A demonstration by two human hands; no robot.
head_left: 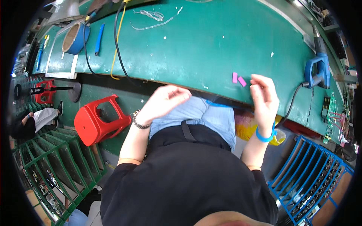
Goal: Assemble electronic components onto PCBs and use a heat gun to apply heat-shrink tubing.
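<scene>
My left hand (167, 101) hovers over my lap, just off the front edge of the green table (196, 52). Its fingers are curled in and the thumb lies against them; whether anything sits inside is hidden. My right hand (265, 94) is raised at the table's front edge on the right. Its fingers are half bent, with a gap between thumb and fingertips and nothing seen in it. Just left of its fingertips, two small pink blocks (235, 77) rest on the tabletop, one upright in view and one slanted. Neither hand touches them.
A blue heat gun (319, 67) with a black cord stands at the right. Far left are a blue tape roll (80, 37), a blue pen-like tool (99, 39) and hanging cables (120, 45). A red stool (100, 120), green rack (62, 169) and blue rack (309, 180) flank me.
</scene>
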